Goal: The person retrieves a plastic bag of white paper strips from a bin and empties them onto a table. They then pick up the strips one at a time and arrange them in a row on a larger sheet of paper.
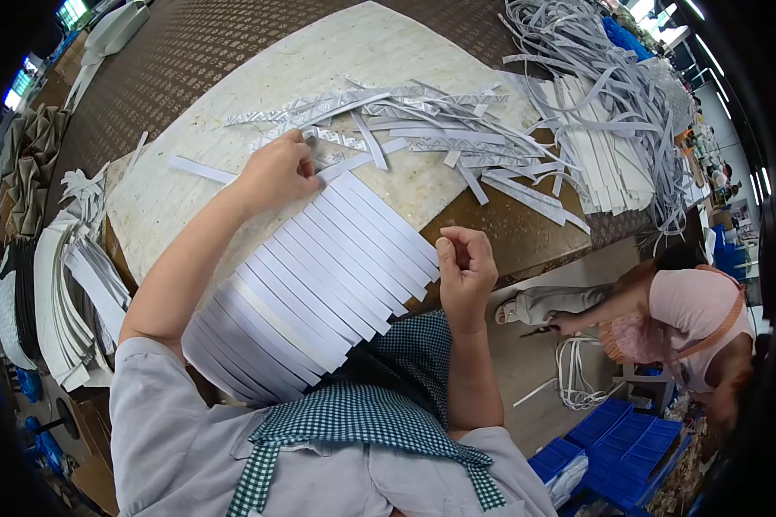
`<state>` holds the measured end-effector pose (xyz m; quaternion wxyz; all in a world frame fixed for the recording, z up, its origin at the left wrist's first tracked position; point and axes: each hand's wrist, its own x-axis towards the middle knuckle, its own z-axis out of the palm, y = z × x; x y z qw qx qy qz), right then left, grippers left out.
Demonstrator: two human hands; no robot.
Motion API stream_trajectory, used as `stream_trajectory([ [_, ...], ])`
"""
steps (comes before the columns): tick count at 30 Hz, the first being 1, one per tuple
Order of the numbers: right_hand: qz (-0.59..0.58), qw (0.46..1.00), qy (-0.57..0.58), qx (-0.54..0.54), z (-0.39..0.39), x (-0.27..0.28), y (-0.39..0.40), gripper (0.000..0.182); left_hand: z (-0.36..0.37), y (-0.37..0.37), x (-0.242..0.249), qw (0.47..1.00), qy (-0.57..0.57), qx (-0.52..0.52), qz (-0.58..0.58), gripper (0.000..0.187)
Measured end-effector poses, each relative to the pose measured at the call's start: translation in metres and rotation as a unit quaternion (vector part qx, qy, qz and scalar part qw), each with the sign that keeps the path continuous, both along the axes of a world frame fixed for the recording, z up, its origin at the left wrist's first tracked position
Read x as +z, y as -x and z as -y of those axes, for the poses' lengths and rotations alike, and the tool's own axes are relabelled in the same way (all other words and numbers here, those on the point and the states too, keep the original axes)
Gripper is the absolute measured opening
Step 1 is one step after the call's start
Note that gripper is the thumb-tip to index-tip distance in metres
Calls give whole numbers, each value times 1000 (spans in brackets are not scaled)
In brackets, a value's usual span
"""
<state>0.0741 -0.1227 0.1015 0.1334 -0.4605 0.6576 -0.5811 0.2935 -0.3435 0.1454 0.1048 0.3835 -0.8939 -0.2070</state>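
Observation:
A row of overlapping white strips [319, 267] lies on the table edge in front of me and hangs down toward my lap. My left hand [280, 171] is over the far end of the row, fingers curled at the end of a white strip [366, 160] that reaches to the right. My right hand [466, 263] is raised beside the row's right edge, thumb and fingers pressed together; what it holds, if anything, is too small to make out. Beyond both hands lies a loose heap of patterned grey-white strips [440, 112].
Tangled grey strips [616, 103] and stacked white pieces [599, 151] lie at the back right. More strips [65, 293] hang at the left. A co-worker in pink [694, 310] sits at the right, near blue trays [621, 444] and a white coil [578, 379] on the floor.

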Motion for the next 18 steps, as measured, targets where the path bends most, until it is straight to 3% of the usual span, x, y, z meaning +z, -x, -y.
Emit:
stream_trajectory([
  [3,17,1000,-1,3,-2,-1,2,8,0,1,9,1000,12,9,0,17],
  [6,32,999,2,3,-2,-1,1,9,9,2,17,992,118,41,-20,16],
  [9,-7,1000,-1,12,-1,4,4,17,22,0,41,983,151,56,-93,12],
  [15,-275,958,77,-23,31,37,10,51,-23,14,99,976,-5,-98,-194,9],
  [16,-269,959,85,-20,38,41,12,54,-27,17,101,969,-16,-122,-212,9],
  [18,-105,990,79,49,41,43,17,54,-27,23,91,959,-84,-128,-241,8],
])
